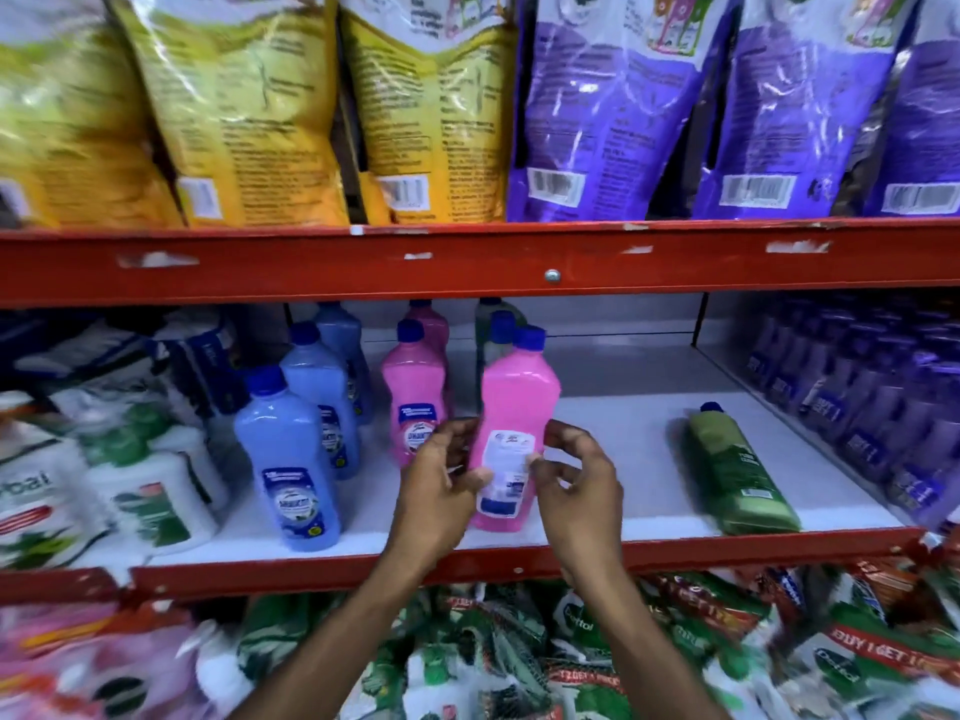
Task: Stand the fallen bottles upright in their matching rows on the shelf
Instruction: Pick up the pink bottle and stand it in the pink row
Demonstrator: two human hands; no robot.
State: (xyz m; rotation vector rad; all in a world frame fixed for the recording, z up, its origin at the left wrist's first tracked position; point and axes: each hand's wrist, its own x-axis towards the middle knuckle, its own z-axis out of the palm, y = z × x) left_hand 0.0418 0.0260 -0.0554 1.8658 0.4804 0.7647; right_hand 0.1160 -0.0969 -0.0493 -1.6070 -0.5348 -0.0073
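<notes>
Standing upright on the shelf, the pink bottle is being grasped by the left hand and right hand, while the green bottle is lying flat.

Yellow pouches beside purple pouches on the upper shelf, white refill packs lower left.

You are looking at a brightly and evenly lit scene, with light coming from above and in front. Glare is streaking across the yellow pouches and purple pouches up top. The purple bottles at the right are smearing with motion blur, and the packets below are blurring too. The red shelf rail is bowing from wide-angle distortion. The shelf's rear is sitting in shadow.
</notes>
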